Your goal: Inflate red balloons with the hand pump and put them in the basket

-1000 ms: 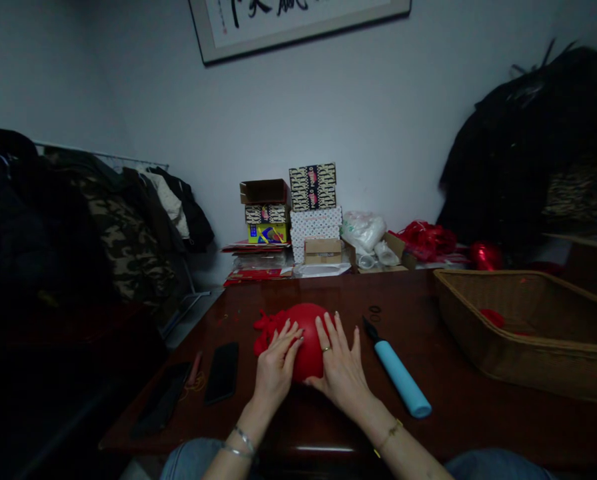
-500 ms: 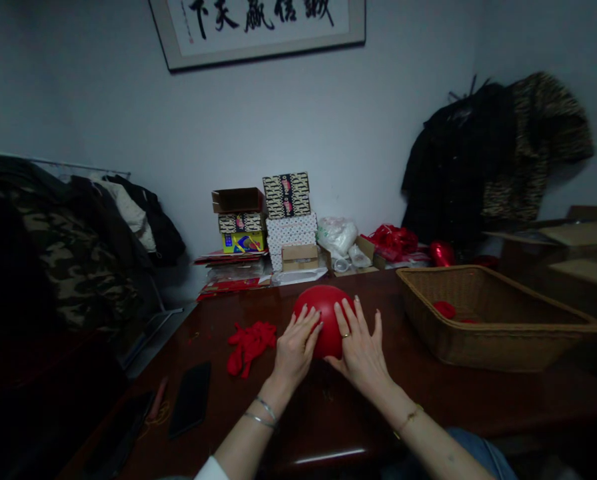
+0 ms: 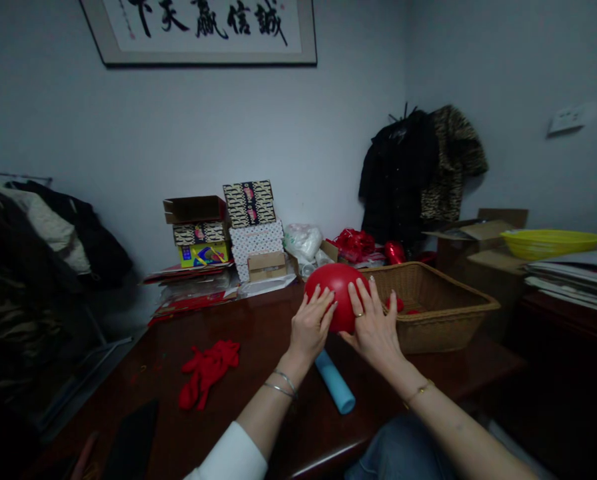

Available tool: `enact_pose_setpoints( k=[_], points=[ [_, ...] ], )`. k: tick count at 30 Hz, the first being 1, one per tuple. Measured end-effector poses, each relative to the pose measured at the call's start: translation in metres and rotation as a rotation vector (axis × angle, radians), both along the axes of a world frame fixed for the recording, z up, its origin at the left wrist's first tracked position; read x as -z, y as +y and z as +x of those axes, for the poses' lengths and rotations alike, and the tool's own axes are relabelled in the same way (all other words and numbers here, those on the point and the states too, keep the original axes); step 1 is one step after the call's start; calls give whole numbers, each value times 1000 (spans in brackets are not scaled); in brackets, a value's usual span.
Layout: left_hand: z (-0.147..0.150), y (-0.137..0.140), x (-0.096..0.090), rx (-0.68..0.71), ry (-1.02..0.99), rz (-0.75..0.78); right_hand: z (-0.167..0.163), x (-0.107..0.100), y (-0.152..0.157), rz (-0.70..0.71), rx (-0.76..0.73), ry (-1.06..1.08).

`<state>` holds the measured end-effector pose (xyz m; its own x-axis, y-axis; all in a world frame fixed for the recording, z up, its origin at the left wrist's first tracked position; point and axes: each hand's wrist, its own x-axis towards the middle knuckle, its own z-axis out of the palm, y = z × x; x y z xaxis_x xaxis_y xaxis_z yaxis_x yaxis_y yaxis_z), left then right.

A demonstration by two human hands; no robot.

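A round, inflated red balloon (image 3: 334, 283) is held up between my two hands, over the dark table. My left hand (image 3: 312, 323) presses its near left side with the fingers stretched forward. Against its right side lies my right hand (image 3: 376, 323), fingers spread and a ring on one of them. Below the hands a light-blue tube (image 3: 336, 383) rests on the table, its far end partly behind my left hand. To the left lies a heap of limp red balloons (image 3: 208, 370).
A wicker basket (image 3: 448, 327) with a few red pieces inside stands just right of the balloon. Boxes (image 3: 256, 240) and plastic bags line the table's back edge. At the lower left is a dark flat object (image 3: 131, 437). A yellow basket (image 3: 553, 245) sits at far right.
My view has turned to the right. Both hands, still on the balloon, have moved right towards the wicker basket. The blue tube and the yellow basket have come into view.
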<state>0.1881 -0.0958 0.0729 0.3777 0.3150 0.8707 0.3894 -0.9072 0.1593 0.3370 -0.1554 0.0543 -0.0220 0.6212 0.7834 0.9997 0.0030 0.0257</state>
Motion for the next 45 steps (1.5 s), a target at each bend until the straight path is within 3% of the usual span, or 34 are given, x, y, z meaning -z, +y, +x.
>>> enact_pose_setpoints(
  k=[13, 32, 45],
  points=[
    [63, 5, -9, 75, 39, 3, 58, -9, -8, 39, 126, -45],
    [126, 9, -14, 154, 2, -45, 103, -12, -11, 56, 253, -16],
    [155, 12, -8, 220, -2, -124, 125, -4, -10, 64, 316, -6]
  ],
)
